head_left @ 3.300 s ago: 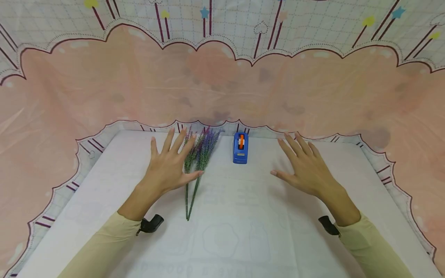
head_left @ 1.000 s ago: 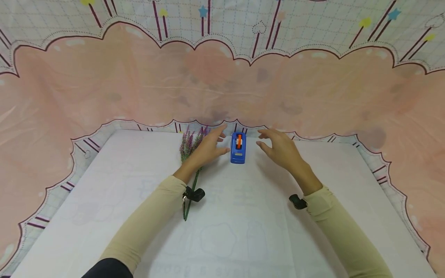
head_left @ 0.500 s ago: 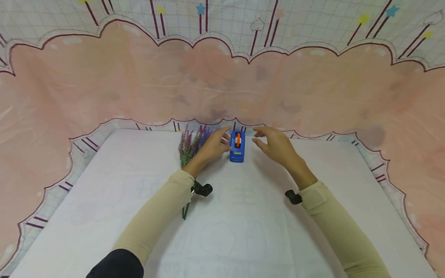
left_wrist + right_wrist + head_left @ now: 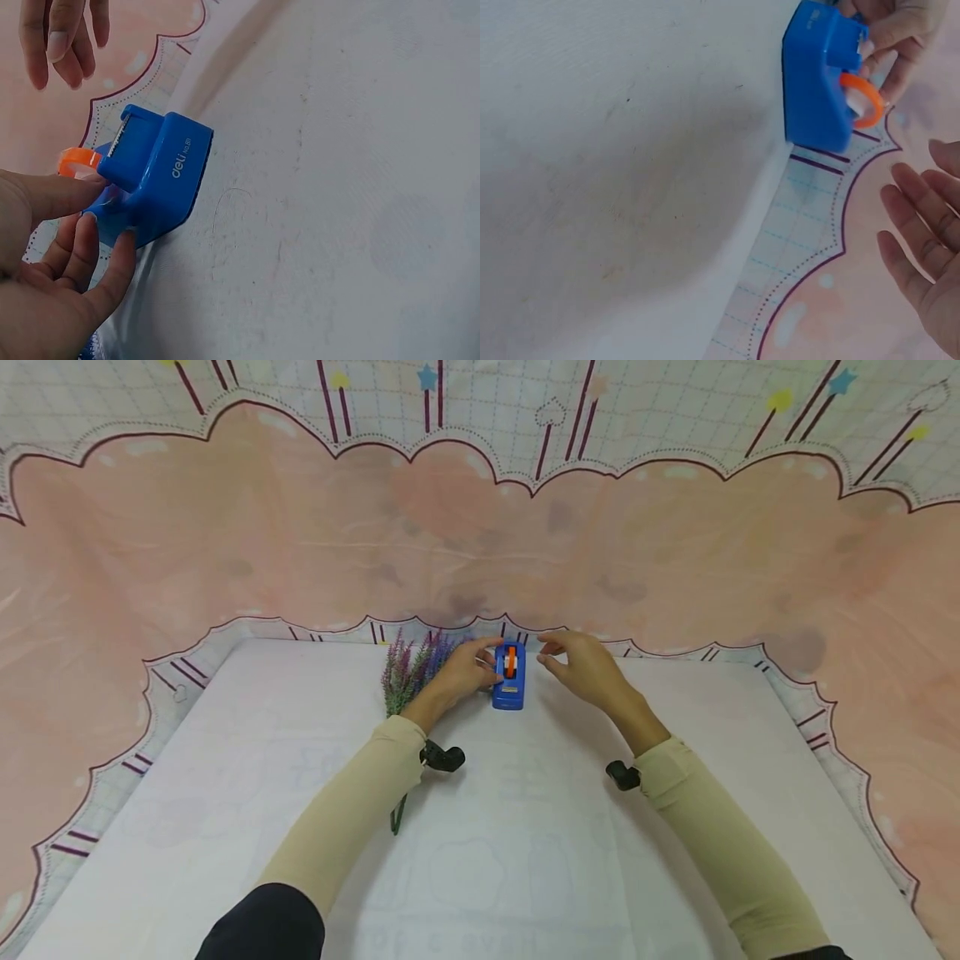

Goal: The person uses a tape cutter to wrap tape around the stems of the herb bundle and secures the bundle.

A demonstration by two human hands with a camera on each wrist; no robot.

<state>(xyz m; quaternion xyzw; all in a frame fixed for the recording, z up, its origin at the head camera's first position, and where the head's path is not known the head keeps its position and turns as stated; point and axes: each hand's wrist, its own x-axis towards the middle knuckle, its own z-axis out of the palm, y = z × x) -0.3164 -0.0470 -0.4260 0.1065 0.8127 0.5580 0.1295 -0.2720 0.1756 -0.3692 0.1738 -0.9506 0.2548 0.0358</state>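
Observation:
A blue tape dispenser (image 4: 508,693) with an orange-cored roll of tape (image 4: 79,160) stands near the far edge of the white table. My left hand (image 4: 467,672) is at its left side, thumb by the roll and cutter, other fingers curled against the dispenser's side. Opposite, on the right, my right hand (image 4: 588,668) hovers with fingers loosely bent, a small gap away and holding nothing. In the right wrist view, its fingers (image 4: 922,217) hang apart from the dispenser. Purple lavender stems (image 4: 403,677) lie to the left, partly hidden beneath my left arm.
The white table (image 4: 525,827) has a patterned cloth border along its edges. Behind it hangs a pink cloth (image 4: 480,543) with a scalloped print. Small black cameras (image 4: 444,757) sit at both wrists.
Both hands have come inward from spread, flat positions toward the tape dispenser. Over the last second my left hand reaches its side and curls there; my right moves slightly closer. The dispenser stays in place.

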